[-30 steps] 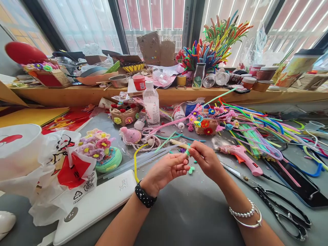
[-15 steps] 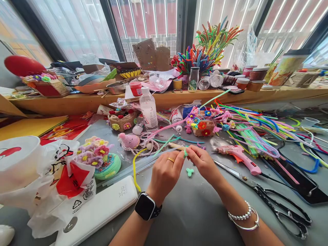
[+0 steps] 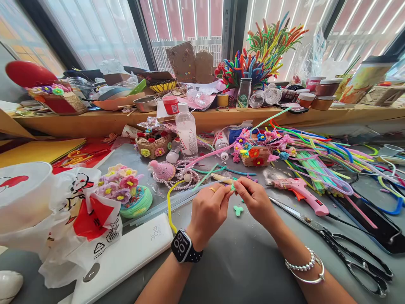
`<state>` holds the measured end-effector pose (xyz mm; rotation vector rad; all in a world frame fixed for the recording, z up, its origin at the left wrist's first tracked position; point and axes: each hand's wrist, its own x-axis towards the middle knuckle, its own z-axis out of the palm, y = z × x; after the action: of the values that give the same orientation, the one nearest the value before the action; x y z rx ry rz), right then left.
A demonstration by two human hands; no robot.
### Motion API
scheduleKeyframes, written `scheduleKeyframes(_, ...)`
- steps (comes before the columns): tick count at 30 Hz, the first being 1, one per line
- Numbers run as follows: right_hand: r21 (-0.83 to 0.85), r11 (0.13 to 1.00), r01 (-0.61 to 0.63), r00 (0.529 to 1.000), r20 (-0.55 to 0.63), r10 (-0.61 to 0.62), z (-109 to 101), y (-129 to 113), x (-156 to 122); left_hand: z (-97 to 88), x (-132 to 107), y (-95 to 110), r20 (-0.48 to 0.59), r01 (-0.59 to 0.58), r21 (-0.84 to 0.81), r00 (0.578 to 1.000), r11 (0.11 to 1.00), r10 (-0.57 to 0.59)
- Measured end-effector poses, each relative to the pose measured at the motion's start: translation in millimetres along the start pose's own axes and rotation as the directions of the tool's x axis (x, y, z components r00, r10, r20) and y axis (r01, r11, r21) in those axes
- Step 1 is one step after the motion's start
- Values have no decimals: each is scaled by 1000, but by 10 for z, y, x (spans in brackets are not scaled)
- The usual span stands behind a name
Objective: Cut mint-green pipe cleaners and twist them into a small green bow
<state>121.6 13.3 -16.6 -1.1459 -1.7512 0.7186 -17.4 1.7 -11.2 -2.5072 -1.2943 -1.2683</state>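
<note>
My left hand (image 3: pixel 209 210) and my right hand (image 3: pixel 255 198) meet above the grey table (image 3: pixel 240 261), both pinching a small green pipe-cleaner piece (image 3: pixel 233 186) between their fingertips. The left hand shows its back, with a ring and a black watch on the wrist. A small green pipe-cleaner shape (image 3: pixel 238 210) lies on the table just below the hands. A yellow pipe cleaner (image 3: pixel 169 202) curves on the table to the left of the left hand.
A pink glue gun (image 3: pixel 299 192) and black scissors (image 3: pixel 344 253) lie to the right, beside a heap of coloured pipe cleaners (image 3: pixel 319 156). Flower baskets (image 3: pixel 253 154), a clear bottle (image 3: pixel 186 131), a white power bank (image 3: pixel 126 253) and a plastic bag (image 3: pixel 72 215) crowd the left and middle.
My left hand turned over from palm-up to back-up and closed in on the green piece; the right hand kept its pinch. The view shifted slightly.
</note>
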Motion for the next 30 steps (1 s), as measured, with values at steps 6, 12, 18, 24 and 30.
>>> scheduleKeyframes(6,-6,1000,26,1000,-14,-26,6,-10,-13,52,-1,99,89,341,-356,939,870,-331)
scheduleKeyframes(12,-18,999,30,998,-46,-31,45,-19,-25,118,-27,111,46,340,-215,940,916,-338)
scheduleKeyframes(18,-58,996,67,997,-40,-69,30,-21,-26,119,-18,54,-31,19,265,999,964,-11)
scheduleKeyframes(24,-119,989,85,996,-22,-88,17,-9,-6,110,-4,44,17,-87,410,996,908,88)
scheduleKeyframes(30,-115,989,96,995,12,-95,7,-4,2,98,-7,42,85,91,185,991,979,-108)
